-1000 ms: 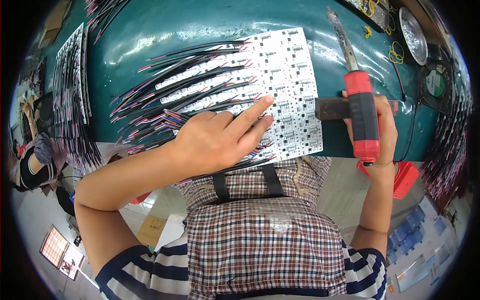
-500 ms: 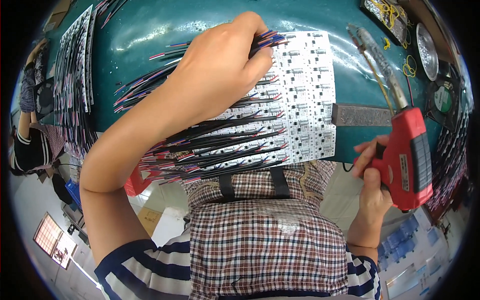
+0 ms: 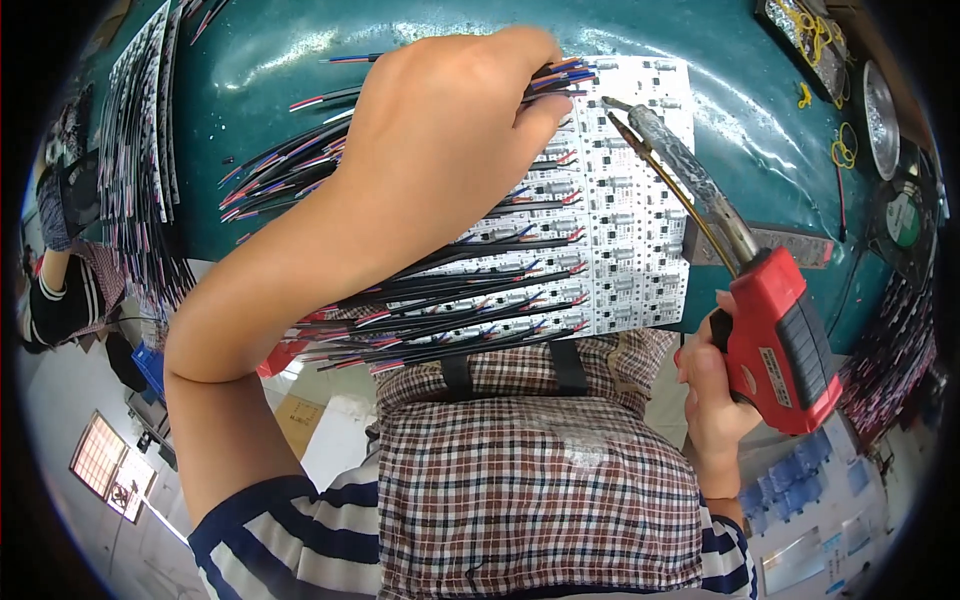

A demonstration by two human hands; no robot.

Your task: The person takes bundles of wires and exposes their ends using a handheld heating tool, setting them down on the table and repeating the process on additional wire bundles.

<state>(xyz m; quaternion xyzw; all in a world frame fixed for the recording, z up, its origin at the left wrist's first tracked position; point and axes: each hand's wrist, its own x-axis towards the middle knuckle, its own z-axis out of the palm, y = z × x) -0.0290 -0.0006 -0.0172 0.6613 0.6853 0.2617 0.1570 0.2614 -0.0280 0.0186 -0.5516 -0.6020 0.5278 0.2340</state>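
A white circuit board panel (image 3: pixel 640 225) lies in front of me, with rows of small parts on it. Thin black wires (image 3: pixel 480 288) with red and blue ends run out over its left side. My left hand (image 3: pixel 455 105) reaches across them, fingers closed on wires (image 3: pixel 568 74) at the panel's far edge. In my right hand (image 3: pixel 718 405) is a red soldering gun (image 3: pixel 775 335), fingers wrapped round its grip. Its long iron and the thin feed tube point left, their tips over the panel's upper right, near the left fingertips. My left hand hides part of the wires.
Wired panels (image 3: pixel 140 120) stand at the left. A metal bar (image 3: pixel 800 245) lies right of the panel. Farther right are a tray (image 3: pixel 800 45) with yellow bands, a round metal dish (image 3: pixel 880 120), a fan (image 3: pixel 903 215) and more wires (image 3: pixel 890 350). Another person (image 3: pixel 65 290) is at the far left.
The soldering gun has swung left, bringing its tip from above the green table to over the panel. The panel and my left hand have shifted slightly right.
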